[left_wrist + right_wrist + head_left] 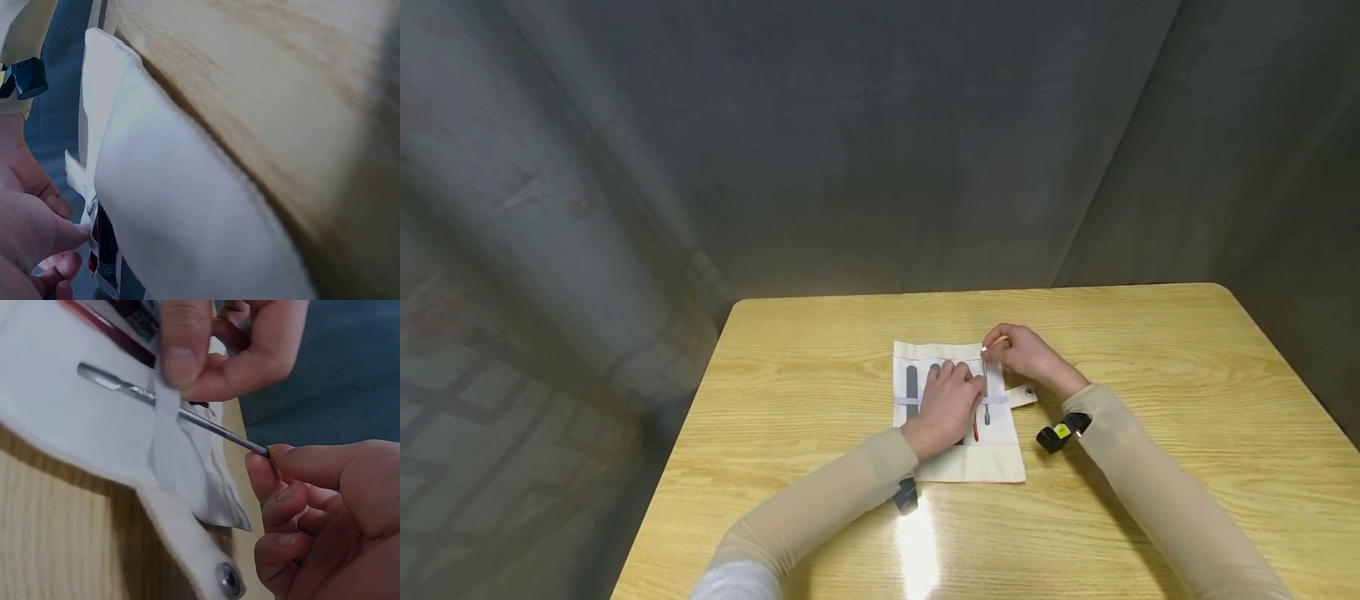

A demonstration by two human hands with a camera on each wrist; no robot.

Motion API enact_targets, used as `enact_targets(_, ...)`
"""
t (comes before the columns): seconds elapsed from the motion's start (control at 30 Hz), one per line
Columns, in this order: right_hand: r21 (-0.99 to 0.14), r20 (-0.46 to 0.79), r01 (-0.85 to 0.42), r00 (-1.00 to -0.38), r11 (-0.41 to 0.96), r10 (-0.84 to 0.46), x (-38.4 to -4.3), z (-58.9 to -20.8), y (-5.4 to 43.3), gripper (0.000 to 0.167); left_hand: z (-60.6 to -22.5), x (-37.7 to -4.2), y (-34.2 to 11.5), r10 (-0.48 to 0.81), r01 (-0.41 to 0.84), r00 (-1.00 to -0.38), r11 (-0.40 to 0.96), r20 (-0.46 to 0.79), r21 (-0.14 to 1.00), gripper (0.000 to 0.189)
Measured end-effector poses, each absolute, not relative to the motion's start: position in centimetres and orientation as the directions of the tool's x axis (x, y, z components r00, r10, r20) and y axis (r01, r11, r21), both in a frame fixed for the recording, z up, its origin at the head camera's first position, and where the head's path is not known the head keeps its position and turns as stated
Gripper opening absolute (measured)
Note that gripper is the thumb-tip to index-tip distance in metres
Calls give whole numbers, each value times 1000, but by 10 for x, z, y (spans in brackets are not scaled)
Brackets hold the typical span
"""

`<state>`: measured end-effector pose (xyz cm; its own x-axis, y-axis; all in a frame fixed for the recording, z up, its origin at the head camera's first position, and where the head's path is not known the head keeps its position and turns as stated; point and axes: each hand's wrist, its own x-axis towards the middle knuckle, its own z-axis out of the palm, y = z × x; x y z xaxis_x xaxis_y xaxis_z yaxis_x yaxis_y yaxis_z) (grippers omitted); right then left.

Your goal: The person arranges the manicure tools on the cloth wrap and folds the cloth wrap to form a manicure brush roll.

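Observation:
A white cloth tool roll (970,467) lies unfolded on the table. My right hand (1026,354) pinches one end of a metal cuticle pusher (215,428) between thumb and finger. The pusher passes under the pale elastic band (165,447), its flat tip lying over the cloth. My left hand (949,404) reaches across the roll, and its thumb and finger pinch the band right beside the pusher. A slim red tool (976,432) sits next to it. Grey nail files (912,382) are held under the band at the left; my left hand partly covers the tools in the middle.
A strap with a metal snap (1028,392) sticks out from the roll's right side. The wooden table (805,358) extends around the roll, with a dark curtain (880,167) behind it. Black wrist cameras (1054,437) hang at both sleeves, close to the tabletop.

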<state>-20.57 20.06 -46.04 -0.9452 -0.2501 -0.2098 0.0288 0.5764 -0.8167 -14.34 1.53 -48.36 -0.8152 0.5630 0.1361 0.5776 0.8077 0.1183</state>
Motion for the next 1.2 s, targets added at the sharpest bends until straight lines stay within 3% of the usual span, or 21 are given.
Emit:
enact_targets(0.3, -794, -208, -3, -938, 608, -276, -200, -469, 201, 14, -482, -143, 16, 559, 573, -819, 812, 133, 112, 12)
enact_targets(1.2, -752, -221, -30, -929, 659, -295, -192, -478, 201, 16, -489, -144, 17, 558, 571, -820, 814, 129, 108, 15)
